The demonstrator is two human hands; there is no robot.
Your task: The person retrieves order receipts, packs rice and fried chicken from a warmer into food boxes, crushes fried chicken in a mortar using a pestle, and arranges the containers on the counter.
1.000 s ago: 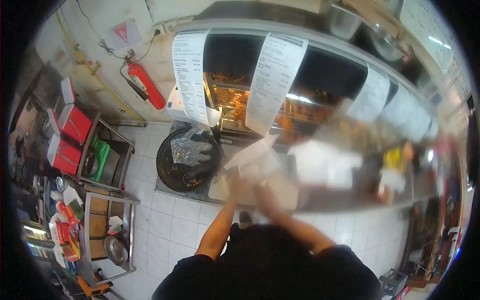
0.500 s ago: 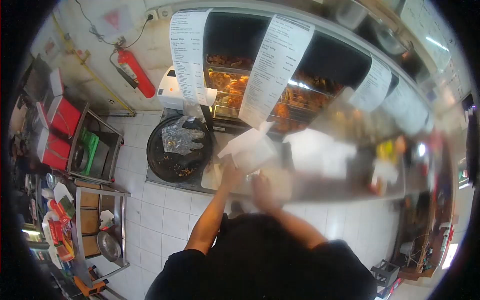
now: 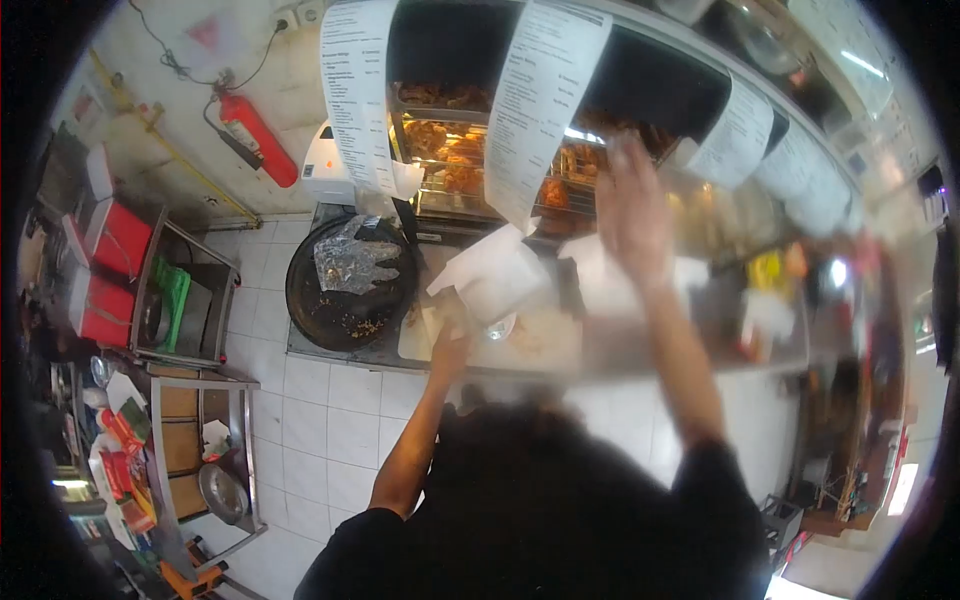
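My left hand (image 3: 450, 348) is at the near left edge of an open white cardboard food box (image 3: 495, 275), its fingers closed on the box's side and partly hidden. Beneath the box lies a pale cutting board (image 3: 545, 340), where a small clear cup (image 3: 499, 327) sits just right of that hand. My right hand (image 3: 637, 215) is raised over the counter, blurred, with fingers stretched out and nothing visible in them. It is in front of the glass food warmer, right of a long hanging receipt (image 3: 545, 90). More white boxes (image 3: 600, 265) stand below it.
A round black pan (image 3: 300, 318) with crumbs and a clear plastic glove (image 3: 355, 262) is on the left counter. Behind are the food warmer with fried pieces (image 3: 460, 175) and a white printer (image 3: 325, 170). A red fire extinguisher (image 3: 258, 140) hangs on the wall.
My right hand has left the board beside the box and moved up and right toward the warmer. My left hand stays at the box. The view has shifted slightly.
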